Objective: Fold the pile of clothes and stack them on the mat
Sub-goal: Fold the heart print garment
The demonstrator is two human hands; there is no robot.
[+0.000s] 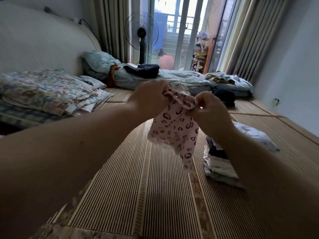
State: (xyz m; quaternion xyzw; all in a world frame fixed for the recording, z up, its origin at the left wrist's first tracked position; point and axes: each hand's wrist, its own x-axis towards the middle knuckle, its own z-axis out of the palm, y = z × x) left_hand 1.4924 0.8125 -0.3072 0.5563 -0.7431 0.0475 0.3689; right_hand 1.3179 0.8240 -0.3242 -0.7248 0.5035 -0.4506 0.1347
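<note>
Head view: both hands hold a small pink garment (174, 133) with dark heart prints up in the air above the striped mat (138, 178). The left hand (150, 99) and the right hand (211, 109) each have their fingers clamped on the garment's top edge, close together, so the cloth hangs straight down below and between them. To do this step well, I judge the hands should spread the edge taut, find the seams, then lay it flat before folding. A stack of folded clothes (219, 164) lies on the mat just right of the hanging cloth, near the right forearm. More unfolded clothes (222, 80) lie far right.
</note>
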